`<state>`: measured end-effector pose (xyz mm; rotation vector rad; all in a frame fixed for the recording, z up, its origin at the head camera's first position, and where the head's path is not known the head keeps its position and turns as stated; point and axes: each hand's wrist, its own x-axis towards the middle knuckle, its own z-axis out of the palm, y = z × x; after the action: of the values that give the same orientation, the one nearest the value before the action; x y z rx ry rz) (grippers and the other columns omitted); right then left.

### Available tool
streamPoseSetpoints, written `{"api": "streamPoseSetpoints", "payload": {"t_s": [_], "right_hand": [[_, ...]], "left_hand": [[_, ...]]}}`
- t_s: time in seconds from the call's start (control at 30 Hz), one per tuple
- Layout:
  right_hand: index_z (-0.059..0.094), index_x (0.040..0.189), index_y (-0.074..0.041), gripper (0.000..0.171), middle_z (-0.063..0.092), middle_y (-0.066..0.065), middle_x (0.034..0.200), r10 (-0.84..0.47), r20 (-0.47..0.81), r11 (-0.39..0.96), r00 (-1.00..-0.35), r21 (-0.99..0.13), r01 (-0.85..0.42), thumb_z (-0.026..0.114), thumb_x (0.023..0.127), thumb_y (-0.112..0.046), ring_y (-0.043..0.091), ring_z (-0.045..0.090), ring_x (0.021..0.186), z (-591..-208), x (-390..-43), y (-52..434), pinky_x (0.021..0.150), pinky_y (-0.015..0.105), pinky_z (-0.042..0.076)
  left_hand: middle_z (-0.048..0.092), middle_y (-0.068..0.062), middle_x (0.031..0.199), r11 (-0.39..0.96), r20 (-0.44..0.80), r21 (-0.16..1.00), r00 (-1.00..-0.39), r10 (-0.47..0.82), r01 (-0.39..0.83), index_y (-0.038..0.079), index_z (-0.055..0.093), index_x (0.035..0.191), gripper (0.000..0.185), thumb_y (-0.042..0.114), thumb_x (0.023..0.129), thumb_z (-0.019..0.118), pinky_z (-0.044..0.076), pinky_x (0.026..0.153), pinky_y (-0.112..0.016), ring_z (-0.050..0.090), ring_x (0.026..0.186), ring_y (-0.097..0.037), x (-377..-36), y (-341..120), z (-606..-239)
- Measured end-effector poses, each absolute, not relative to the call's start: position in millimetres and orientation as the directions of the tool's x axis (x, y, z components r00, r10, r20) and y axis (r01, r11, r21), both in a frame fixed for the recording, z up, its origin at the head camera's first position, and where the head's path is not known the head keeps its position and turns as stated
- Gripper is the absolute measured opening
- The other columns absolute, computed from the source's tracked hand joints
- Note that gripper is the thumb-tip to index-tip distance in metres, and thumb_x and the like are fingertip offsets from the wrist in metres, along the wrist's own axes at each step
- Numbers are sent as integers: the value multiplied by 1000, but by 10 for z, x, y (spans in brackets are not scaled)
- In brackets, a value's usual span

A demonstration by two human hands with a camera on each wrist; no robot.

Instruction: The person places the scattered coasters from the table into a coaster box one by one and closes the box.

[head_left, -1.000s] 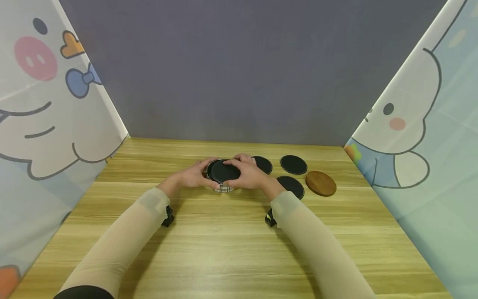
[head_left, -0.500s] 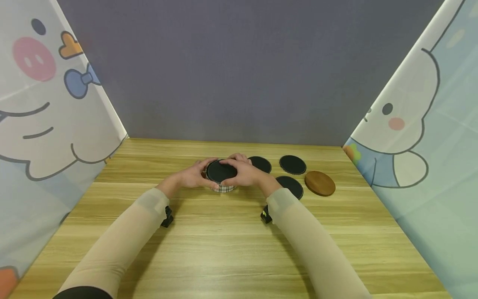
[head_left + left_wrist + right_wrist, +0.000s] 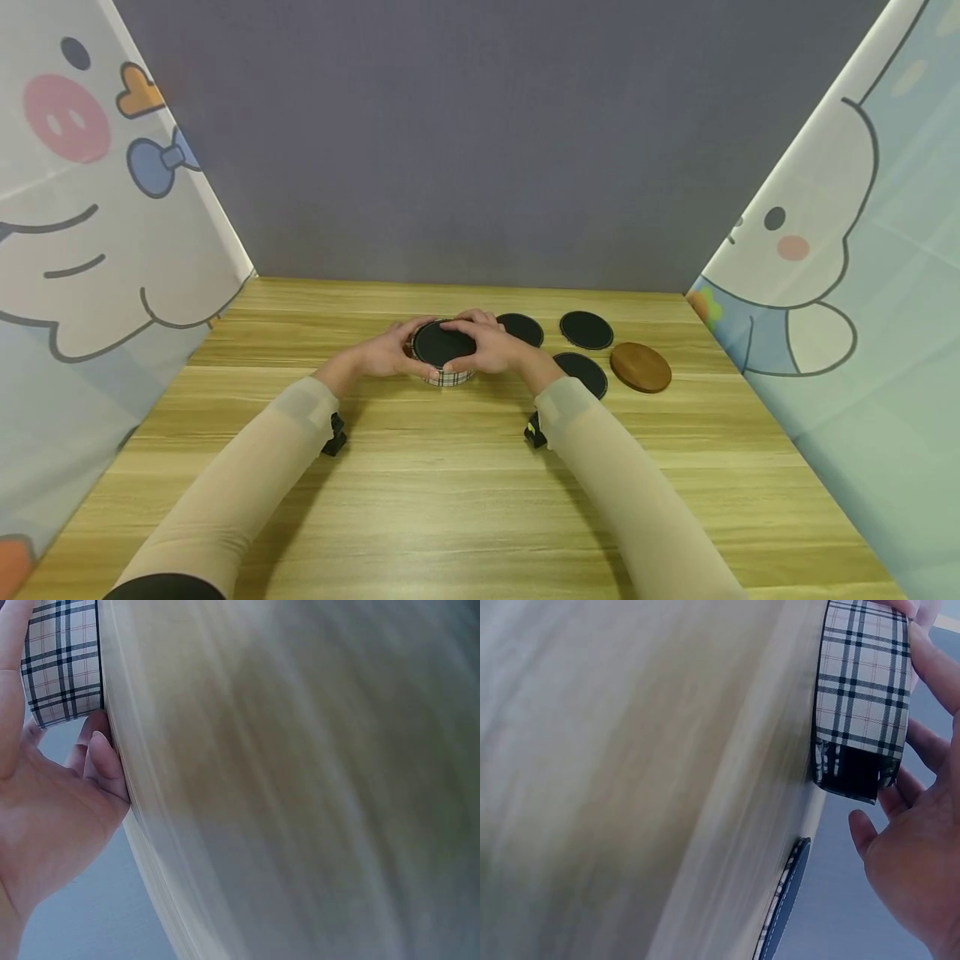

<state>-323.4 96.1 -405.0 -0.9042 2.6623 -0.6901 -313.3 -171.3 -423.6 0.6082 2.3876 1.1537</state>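
Note:
A round plaid holder [image 3: 448, 377] stands on the wooden table [image 3: 465, 492] with a black coaster [image 3: 441, 343] lying flat in its top. My left hand [image 3: 405, 352] grips the holder's left side, thumb in front and fingers behind. My right hand [image 3: 480, 343] curls round the right rim and pinches the black coaster there. The left wrist view shows the plaid holder [image 3: 64, 664] against my fingers [image 3: 97, 761]. In the right wrist view my fingers [image 3: 915, 847] wrap the plaid holder [image 3: 862, 697].
Three more black coasters lie to the right of the holder: one [image 3: 522, 329] just behind my right hand, one [image 3: 587, 329] further right, one [image 3: 581, 373] by my right wrist. A round wooden disc [image 3: 640, 367] lies beyond them. Cartoon-printed curtains close off both sides.
The black coaster was tilted over the holder a second ago; it now lies flat in its top. My right hand has drawn in slightly to the left with it.

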Motion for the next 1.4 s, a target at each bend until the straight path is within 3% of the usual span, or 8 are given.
{"api": "streamPoseSetpoints", "payload": {"t_s": [0.3,0.67,0.9,1.03,1.27,1.4], "right_hand": [[41,171,-33,85,24,6,180,-613,-99,705,-784,-517,-485,78,99,-59,35,16,168,-4073,-3234,968,131,67,23],[43,170,-29,82,23,8,180,-624,-94,700,-776,-507,-502,77,101,-56,37,14,169,-4064,-3241,971,131,69,22],[47,168,-27,79,29,11,177,-633,-49,692,-772,-483,-537,75,101,-58,37,25,166,-4039,-3166,1076,132,66,23],[47,168,-25,78,32,11,175,-634,-30,677,-773,-506,-535,77,101,-55,36,30,163,-4018,-3101,1230,129,65,30],[47,167,-17,72,44,17,163,-659,-30,628,-751,-572,-528,75,106,-41,38,53,143,-3936,-2979,1626,117,60,46],[49,165,-17,69,50,15,156,-638,-42,648,-769,-568,-507,75,107,-42,33,59,133,-3913,-2910,1894,110,55,52]], "left_hand": [[12,-27,169,568,-193,802,-820,540,186,28,14,178,112,41,96,88,57,104,-47,55,143,-46,-3136,-1720,-4226],[15,-27,168,594,-202,783,-826,526,186,28,12,178,114,45,95,88,57,105,-48,56,143,-45,-3154,-1737,-4215],[16,-26,169,603,-211,777,-828,519,180,28,13,178,116,50,94,88,57,104,-49,56,140,-44,-3141,-1733,-4212],[19,-25,167,611,-203,769,-834,512,188,31,16,178,114,50,92,90,54,108,-50,58,137,-41,-3140,-1716,-4217],[20,-29,165,591,-185,785,-840,510,186,28,16,178,116,44,92,92,54,106,-50,57,138,-44,-3149,-1715,-4241],[22,-29,165,601,-176,776,-847,501,195,28,16,178,118,45,90,93,53,107,-50,56,138,-45,-3149,-1719,-4255]]}}
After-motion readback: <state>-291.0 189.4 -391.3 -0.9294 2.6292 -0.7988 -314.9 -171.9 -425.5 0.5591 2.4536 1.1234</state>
